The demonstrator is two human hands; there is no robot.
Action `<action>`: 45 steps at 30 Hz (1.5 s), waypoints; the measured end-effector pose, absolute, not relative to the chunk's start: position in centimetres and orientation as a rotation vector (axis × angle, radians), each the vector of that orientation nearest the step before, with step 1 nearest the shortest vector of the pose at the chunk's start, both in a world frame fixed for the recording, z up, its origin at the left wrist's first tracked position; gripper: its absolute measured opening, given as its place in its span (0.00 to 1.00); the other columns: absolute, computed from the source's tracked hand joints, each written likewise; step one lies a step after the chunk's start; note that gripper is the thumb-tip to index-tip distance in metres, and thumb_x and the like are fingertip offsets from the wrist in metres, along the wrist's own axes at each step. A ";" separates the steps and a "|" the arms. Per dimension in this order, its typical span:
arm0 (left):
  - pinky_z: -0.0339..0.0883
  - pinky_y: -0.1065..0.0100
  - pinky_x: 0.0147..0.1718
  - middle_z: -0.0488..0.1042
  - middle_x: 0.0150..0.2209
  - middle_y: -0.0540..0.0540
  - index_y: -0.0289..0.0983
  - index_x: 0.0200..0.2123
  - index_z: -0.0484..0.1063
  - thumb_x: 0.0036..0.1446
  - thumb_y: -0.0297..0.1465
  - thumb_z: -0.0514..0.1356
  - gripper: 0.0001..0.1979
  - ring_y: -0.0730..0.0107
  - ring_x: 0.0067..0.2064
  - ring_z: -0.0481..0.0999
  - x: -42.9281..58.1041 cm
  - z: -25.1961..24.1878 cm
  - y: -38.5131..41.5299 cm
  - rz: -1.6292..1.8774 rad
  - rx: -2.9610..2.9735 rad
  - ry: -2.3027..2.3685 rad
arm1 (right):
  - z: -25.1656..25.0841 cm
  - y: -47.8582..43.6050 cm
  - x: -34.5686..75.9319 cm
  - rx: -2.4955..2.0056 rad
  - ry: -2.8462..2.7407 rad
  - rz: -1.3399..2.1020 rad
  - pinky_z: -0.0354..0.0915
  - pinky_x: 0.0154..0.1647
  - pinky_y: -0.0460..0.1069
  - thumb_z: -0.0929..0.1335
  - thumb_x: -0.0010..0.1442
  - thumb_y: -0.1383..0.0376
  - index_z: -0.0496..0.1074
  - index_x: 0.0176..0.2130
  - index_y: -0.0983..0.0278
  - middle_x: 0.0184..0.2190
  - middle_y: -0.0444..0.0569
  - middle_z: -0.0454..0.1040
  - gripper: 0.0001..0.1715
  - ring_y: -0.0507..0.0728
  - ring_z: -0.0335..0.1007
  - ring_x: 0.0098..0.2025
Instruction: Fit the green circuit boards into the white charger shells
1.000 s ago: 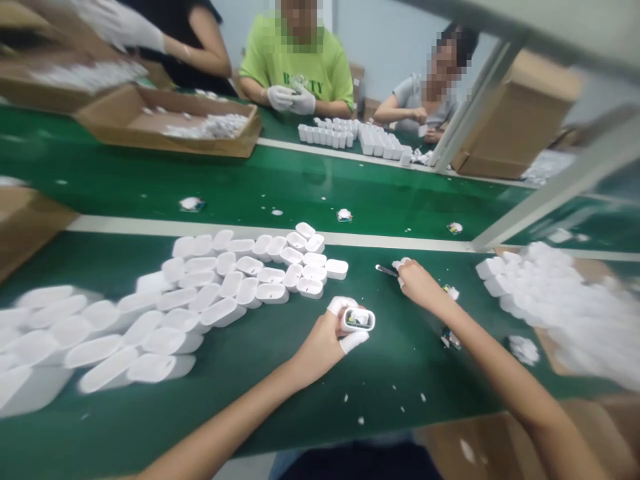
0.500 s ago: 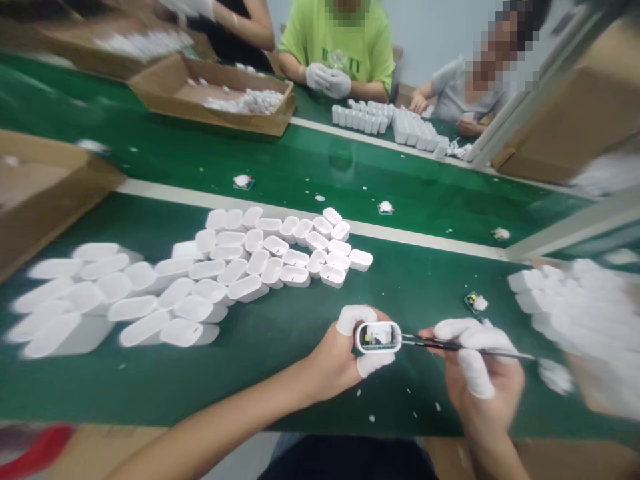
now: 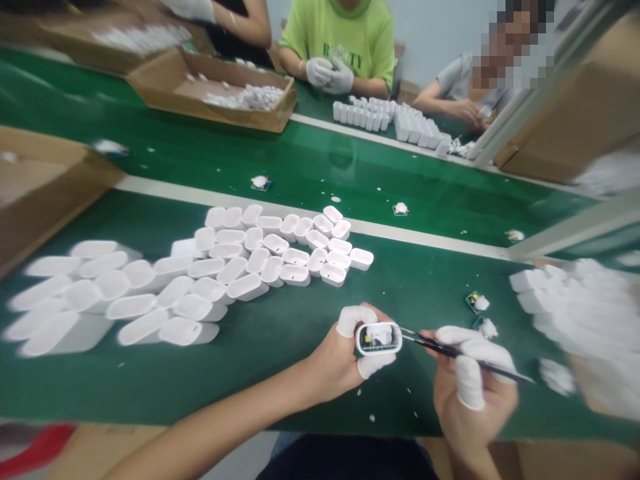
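Note:
My left hand (image 3: 347, 350), with white finger cots on thumb and fingertips, is closed round a white plastic housing (image 3: 358, 340) whose open end faces me. Inside the housing sits a circuit board (image 3: 379, 339) with white and yellow parts. My right hand (image 3: 473, 373), also in finger cots, grips dark tweezers (image 3: 445, 348). The tweezer tips reach the right rim of the housing; whether they touch the board I cannot tell. Beyond my right hand lie two loose circuit boards, a nearer board (image 3: 486, 327) and a farther board (image 3: 477, 302).
Rows of open white housings (image 3: 245, 287) stand on the green table to the left. More white housings (image 3: 575, 300) are piled at right. Beyond a pale divider strip (image 3: 425, 235), boards lie on a green belt (image 3: 310, 163). Cardboard trays (image 3: 215, 110) and several people (image 3: 340, 40) are across it.
My right hand has lowered slightly, tilting the tweezers more steeply, and uncovers the nearer loose board. The boards on the belt have shifted right. My left hand stays nearly still.

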State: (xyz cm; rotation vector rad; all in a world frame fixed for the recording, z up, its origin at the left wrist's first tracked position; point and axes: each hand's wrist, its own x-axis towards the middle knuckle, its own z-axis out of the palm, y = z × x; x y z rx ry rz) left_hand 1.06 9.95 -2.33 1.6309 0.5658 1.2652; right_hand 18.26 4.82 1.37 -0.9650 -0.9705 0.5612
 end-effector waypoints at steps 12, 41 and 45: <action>0.74 0.69 0.40 0.74 0.46 0.47 0.45 0.52 0.57 0.68 0.32 0.66 0.19 0.67 0.42 0.82 1.0 -2.0 9.8 1.213 1.671 0.475 | 1.3 5.5 17.6 -0.942 -0.964 0.777 0.82 0.35 0.53 0.74 0.67 0.65 0.79 0.41 0.56 0.38 0.46 0.76 0.02 0.59 0.80 0.44; 0.75 0.69 0.37 0.77 0.43 0.44 0.43 0.51 0.63 0.66 0.34 0.66 0.16 0.66 0.39 0.82 1.1 -2.7 10.4 1.223 1.794 0.505 | 2.6 6.0 19.5 -0.951 -0.883 0.602 0.81 0.34 0.51 0.79 0.60 0.60 0.80 0.35 0.58 0.33 0.45 0.75 0.07 0.55 0.75 0.36; 0.75 0.70 0.35 0.77 0.42 0.44 0.43 0.52 0.66 0.66 0.32 0.66 0.15 0.67 0.37 0.82 1.0 -2.5 10.7 1.279 1.823 0.490 | 1.9 6.3 20.2 -0.969 -0.846 0.621 0.81 0.35 0.48 0.79 0.60 0.60 0.80 0.36 0.59 0.34 0.44 0.76 0.07 0.53 0.77 0.37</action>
